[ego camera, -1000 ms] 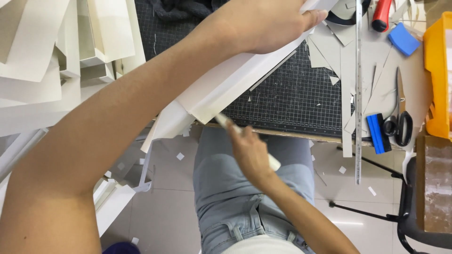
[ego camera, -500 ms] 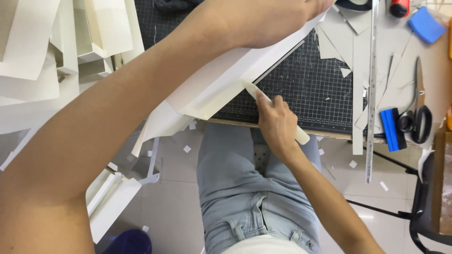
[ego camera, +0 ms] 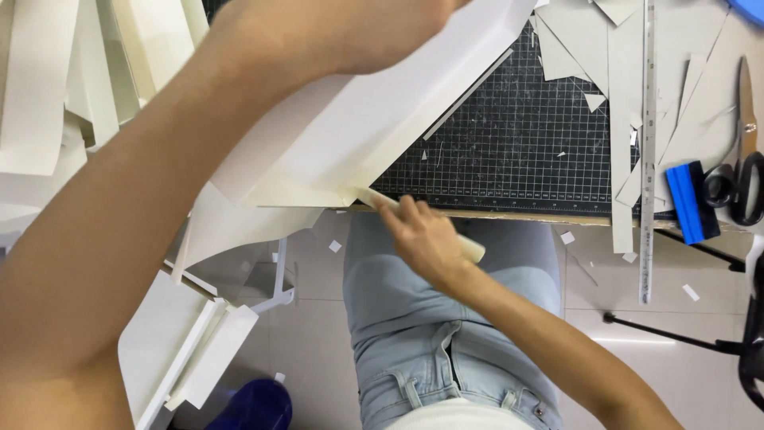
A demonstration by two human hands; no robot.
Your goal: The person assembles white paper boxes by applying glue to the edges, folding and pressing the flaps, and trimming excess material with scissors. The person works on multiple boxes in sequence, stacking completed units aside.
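The left hand (ego camera: 350, 32) is cut off at the top edge.

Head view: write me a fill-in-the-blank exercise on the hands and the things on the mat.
1. The right hand grips a cream tool against the edge of the white ____.
2. The left hand presses that sheet onto the black gridded cutting ____.
3. The metal ruler lies beside a ____ squeegee.
4. The black-handled scissors lie to the ____ of the squeegee.

Missing words: sheet; mat; blue; right
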